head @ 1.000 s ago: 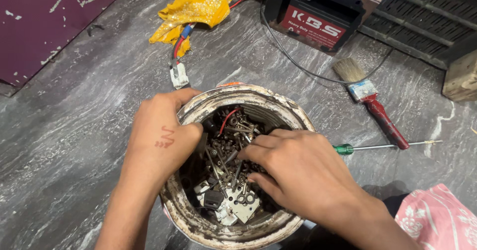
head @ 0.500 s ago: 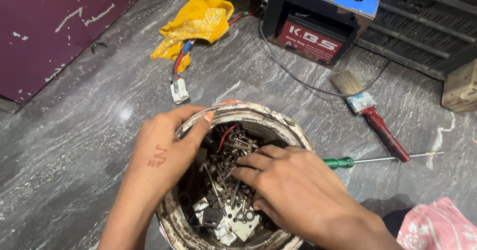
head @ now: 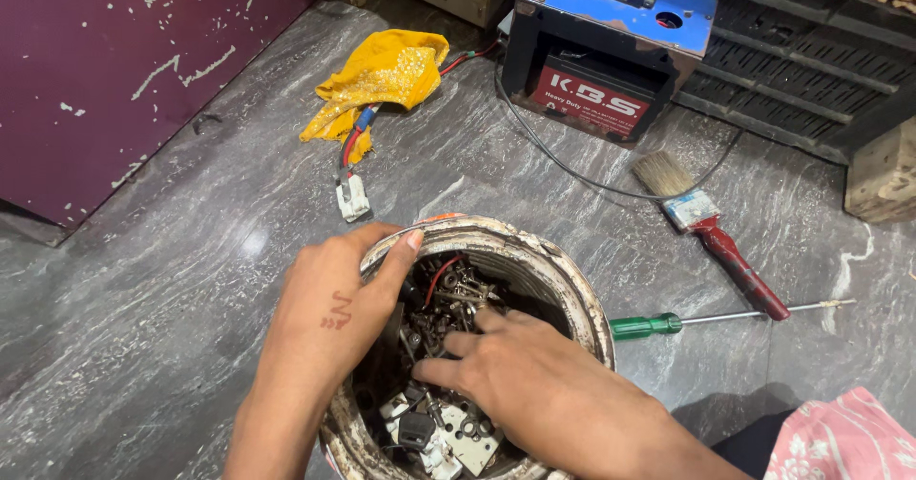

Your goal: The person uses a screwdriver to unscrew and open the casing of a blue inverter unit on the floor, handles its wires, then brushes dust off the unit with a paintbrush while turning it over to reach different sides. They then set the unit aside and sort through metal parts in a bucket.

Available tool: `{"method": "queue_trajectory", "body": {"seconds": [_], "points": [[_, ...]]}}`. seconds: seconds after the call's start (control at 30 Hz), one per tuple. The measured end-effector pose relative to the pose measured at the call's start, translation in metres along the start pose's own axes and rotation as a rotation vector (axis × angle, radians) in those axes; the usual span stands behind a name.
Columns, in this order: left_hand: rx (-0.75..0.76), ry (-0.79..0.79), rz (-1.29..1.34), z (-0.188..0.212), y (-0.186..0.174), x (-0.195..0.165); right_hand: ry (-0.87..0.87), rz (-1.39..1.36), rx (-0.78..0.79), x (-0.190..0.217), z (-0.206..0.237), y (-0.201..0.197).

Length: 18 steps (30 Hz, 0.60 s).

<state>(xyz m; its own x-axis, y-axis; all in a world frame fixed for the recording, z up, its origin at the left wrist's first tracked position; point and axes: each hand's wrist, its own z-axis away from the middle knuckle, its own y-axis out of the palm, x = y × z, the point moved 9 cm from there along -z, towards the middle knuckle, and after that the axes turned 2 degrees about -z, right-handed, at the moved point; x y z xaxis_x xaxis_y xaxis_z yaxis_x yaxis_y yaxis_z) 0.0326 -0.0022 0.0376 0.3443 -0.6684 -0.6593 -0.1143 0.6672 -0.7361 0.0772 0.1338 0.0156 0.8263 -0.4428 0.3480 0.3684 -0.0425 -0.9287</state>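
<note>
Grey marbled stone floor (head: pixel 143 346), seen from above. A round, worn metal tub (head: pixel 563 280) sits in the lower middle, its rim chipped and pale. It holds a heap of screws and small metal parts (head: pixel 448 299), with a red wire looped among them and a few white plastic pieces near the lower side.

Left hand (head: pixel 329 313) rests on the tub's left rim, fingers pressed together and curved along the edge, thumb hidden. Right hand (head: pixel 534 389) is down inside the tub on top of the heap, fingers bent and slightly spread, tips among the screws. Whether they pinch any one piece cannot be told.

Just right of the tub lies a screwdriver (head: pixel 668 324) with a green handle, shaft pointing right. Above it a paintbrush (head: pixel 711 227) with a red handle lies at a slant. Further back stands a black battery (head: pixel 596 60) with a blue top, a thin black cable running from it across the floor. To its left, a crumpled yellow cloth (head: pixel 386 74) with a short wire and white plug (head: pixel 353 197) below it. Pink patterned cloth (head: pixel 840 442) shows in the bottom right corner.
</note>
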Motion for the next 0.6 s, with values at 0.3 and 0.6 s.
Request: {"method": "queue_trajectory", "body": {"seconds": [0.3,0.6], "points": [[-0.041,0.121,0.010,0.011,-0.002,-0.005,0.077,-0.084,0.088,0.004,0.008,0.003],[-0.033,0.085,0.010,0.033,0.005,-0.005,0.074,0.012,-0.003,0.013,0.039,-0.005]]}}
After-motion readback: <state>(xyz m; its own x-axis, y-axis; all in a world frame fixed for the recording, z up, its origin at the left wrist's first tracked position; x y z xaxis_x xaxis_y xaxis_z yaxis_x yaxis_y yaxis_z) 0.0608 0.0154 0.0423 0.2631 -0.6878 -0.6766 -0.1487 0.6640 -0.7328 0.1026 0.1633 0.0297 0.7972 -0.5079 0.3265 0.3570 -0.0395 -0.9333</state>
